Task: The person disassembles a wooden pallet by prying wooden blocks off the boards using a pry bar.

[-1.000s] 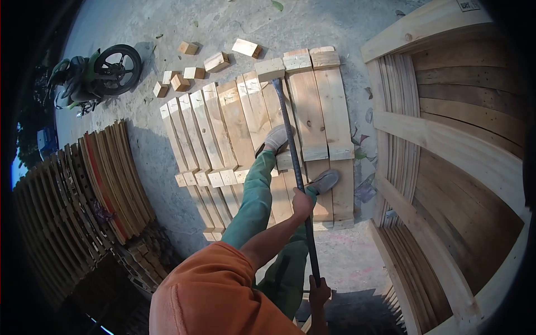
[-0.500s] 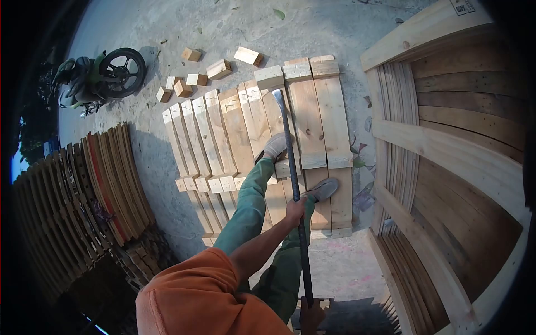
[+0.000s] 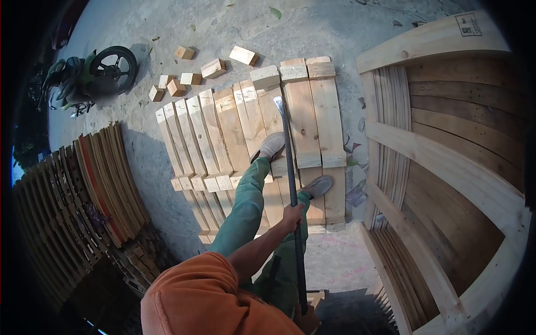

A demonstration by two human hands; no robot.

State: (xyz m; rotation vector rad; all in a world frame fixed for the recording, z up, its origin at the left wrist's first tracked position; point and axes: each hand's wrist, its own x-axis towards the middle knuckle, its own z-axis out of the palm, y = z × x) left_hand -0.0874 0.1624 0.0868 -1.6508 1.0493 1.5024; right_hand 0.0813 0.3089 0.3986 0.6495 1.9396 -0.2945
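My left hand (image 3: 292, 218) is closed around the middle of a long dark metal bar (image 3: 290, 162). Near the bottom edge, my right hand (image 3: 306, 320) is wrapped round the bar's lower end, partly cut off by the frame. The bar's flattened, shiny tip lies over the planks of a wooden pallet (image 3: 304, 120), just below a thick wood block (image 3: 264, 77) at its top edge. My left shoe (image 3: 272, 146) rests on the pallet's planks, and my right shoe (image 3: 319, 187) is on the planks lower down. Nails stick up at several plank ends.
Loose wood blocks (image 3: 213, 68) lie on the concrete beyond the pallet. A motorcycle (image 3: 89, 75) stands at the upper left. Stacked pallets (image 3: 100, 184) are at the left, and large upright wooden frames (image 3: 446, 153) rise close on the right.
The bar's tip has shifted slightly down, farther from the thick block. Both hands have moved a little lower, still on the bar. The whole view has shifted slightly.
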